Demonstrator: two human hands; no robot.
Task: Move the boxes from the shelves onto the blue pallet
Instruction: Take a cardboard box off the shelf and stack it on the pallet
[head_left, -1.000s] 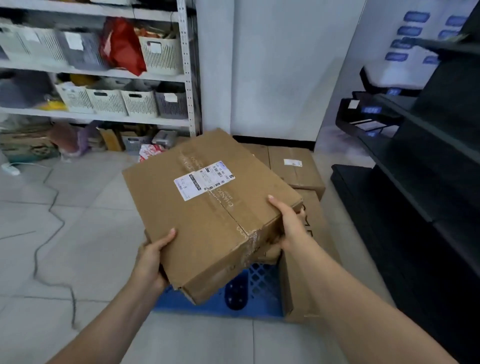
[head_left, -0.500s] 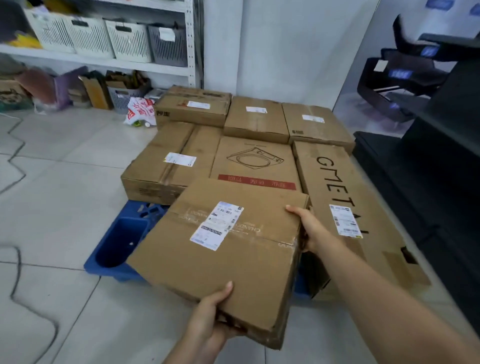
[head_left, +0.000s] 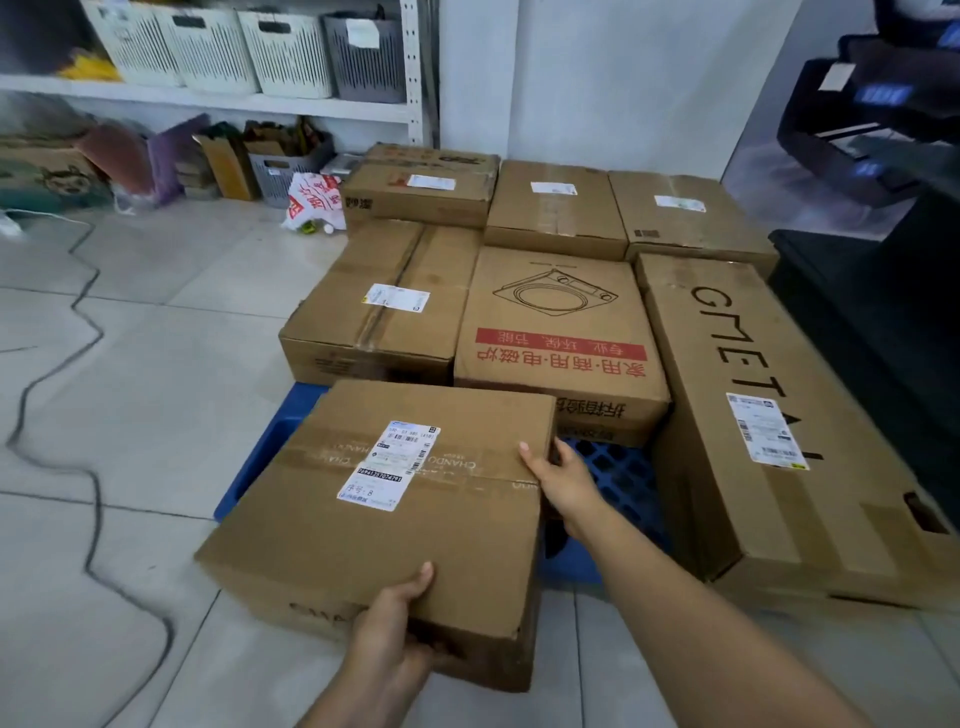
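I hold a brown cardboard box (head_left: 395, 514) with a white shipping label low over the near left corner of the blue pallet (head_left: 613, 478). My left hand (head_left: 395, 629) grips its near edge from below. My right hand (head_left: 563, 480) clasps its far right side. Several other cardboard boxes fill the pallet: a taped box (head_left: 384, 306) behind the held one, a box printed with a cooker drawing (head_left: 558, 332) in the middle, and a long box (head_left: 769, 415) along the right side.
White shelving (head_left: 228, 101) with slotted baskets stands at the back left, with bags and small bins on the floor beneath. A dark cable (head_left: 57, 374) snakes across the tiled floor on the left. Dark shelving (head_left: 898, 291) stands right of the pallet.
The box has gone down and forward, from chest height to just above the pallet's near left corner. My view has tilted down toward the pallet. Both hands keep their grip.
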